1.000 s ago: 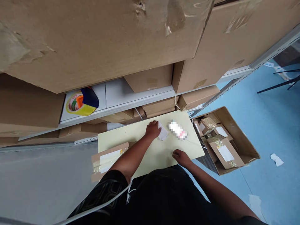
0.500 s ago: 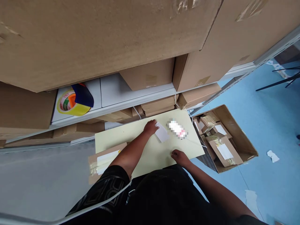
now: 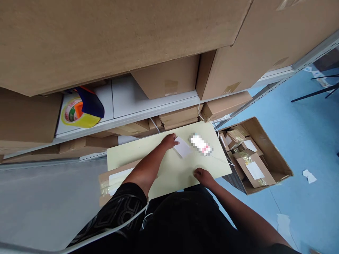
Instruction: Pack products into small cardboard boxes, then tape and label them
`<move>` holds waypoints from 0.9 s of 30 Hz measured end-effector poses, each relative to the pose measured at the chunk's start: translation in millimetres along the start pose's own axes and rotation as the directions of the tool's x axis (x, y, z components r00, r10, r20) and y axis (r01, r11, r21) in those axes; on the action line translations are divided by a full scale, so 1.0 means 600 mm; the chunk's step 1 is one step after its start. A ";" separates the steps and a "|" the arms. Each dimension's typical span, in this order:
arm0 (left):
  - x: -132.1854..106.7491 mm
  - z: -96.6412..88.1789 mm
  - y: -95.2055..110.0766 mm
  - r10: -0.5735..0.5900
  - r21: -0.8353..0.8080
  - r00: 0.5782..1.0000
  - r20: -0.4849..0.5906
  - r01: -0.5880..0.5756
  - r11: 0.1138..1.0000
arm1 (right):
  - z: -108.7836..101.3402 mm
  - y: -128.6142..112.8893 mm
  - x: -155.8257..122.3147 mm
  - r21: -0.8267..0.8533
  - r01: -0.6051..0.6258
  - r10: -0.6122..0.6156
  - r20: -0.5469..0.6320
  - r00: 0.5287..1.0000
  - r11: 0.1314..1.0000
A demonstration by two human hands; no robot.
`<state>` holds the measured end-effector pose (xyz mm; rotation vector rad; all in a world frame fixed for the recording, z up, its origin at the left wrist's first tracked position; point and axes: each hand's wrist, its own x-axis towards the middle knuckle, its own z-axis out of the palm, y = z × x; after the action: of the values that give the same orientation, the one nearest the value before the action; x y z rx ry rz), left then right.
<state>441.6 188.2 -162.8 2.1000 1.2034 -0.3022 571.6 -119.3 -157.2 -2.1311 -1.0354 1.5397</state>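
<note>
My left hand (image 3: 168,141) rests on the pale yellow tabletop (image 3: 137,157) with its fingertips pinching the edge of a small white paper slip (image 3: 182,147), which lies nearly flat. Just right of the slip sits a small blurred white and pink object (image 3: 200,145). My right hand (image 3: 203,176) lies at the table's near edge, its fingers curled; nothing shows in it. A flat brown parcel with a white label (image 3: 116,179) sticks out from under my left forearm.
A white metal shelf (image 3: 148,116) holds big cardboard boxes (image 3: 111,38) and a yellow tape roll in a dispenser (image 3: 79,111). An open carton of taped parcels (image 3: 251,158) stands on the blue floor at the right. Paper scraps (image 3: 308,175) lie on the floor.
The white slip was curled up in my left hand; it now lies flatter on the table, held only at its edge. My right hand has stayed in place.
</note>
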 end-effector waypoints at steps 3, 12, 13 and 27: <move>-0.001 0.001 0.000 -0.014 -0.007 1.000 -0.010 0.014 1.000 | 0.002 0.004 0.000 0.021 -0.001 0.001 0.004 1.000 1.000; -0.015 -0.019 0.018 -0.039 0.028 0.997 -0.061 0.040 0.999 | 0.005 0.002 -0.004 0.026 -0.006 0.006 0.012 1.000 1.000; -0.019 -0.023 0.020 -0.039 0.038 0.997 -0.068 0.041 0.998 | 0.005 0.001 -0.004 0.025 -0.003 0.002 0.015 1.000 1.000; -0.215 0.007 0.070 0.486 0.331 0.873 0.044 -0.471 0.818 | -0.038 -0.080 0.018 0.272 0.058 0.000 -0.211 0.978 0.961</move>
<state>406.8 85.1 -81.3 2.6307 0.6290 -0.2362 576.5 -75.2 -126.5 -2.0191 -0.7302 1.3236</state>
